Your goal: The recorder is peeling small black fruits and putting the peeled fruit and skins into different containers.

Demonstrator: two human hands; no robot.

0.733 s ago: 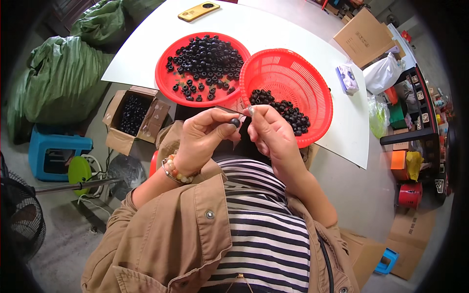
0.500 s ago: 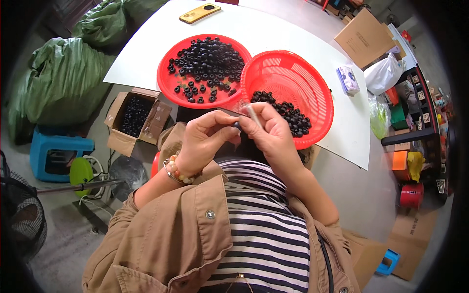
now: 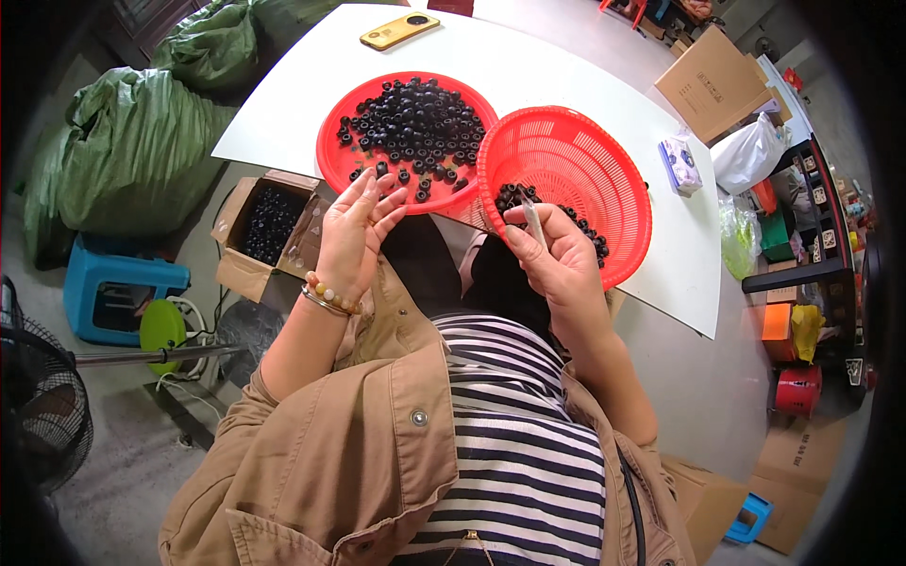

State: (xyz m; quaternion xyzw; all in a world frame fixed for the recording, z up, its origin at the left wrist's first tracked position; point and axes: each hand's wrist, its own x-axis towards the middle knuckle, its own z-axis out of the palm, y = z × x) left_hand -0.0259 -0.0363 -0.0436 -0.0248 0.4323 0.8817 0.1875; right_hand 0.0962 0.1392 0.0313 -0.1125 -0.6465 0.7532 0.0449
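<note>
My left hand (image 3: 354, 231) is raised at the near rim of a shallow red tray (image 3: 330, 160), fingers apart. Small black ring-like parts (image 3: 415, 118) with holes are heaped in that tray, a few lying close to my fingertips. My right hand (image 3: 566, 255) grips a slim tool with a pale handle (image 3: 534, 224) at the near left side of a deep red slotted basket (image 3: 618, 179). More of the black parts (image 3: 596, 238) are in the bottom of this basket, partly hidden by my right hand.
Both red containers stand on a white table (image 3: 557, 57), with a yellow phone (image 3: 400, 31) and a tissue pack (image 3: 679, 165). An open cardboard box (image 3: 247, 269) of black parts, a blue stool (image 3: 104, 302) and a fan (image 3: 42, 406) stand left. Green sacks (image 3: 137, 160) lie behind.
My hands have moved apart: the left went up and left to the tray and opened, releasing a small black part. The right shifted right toward the basket, still gripping the tool.
</note>
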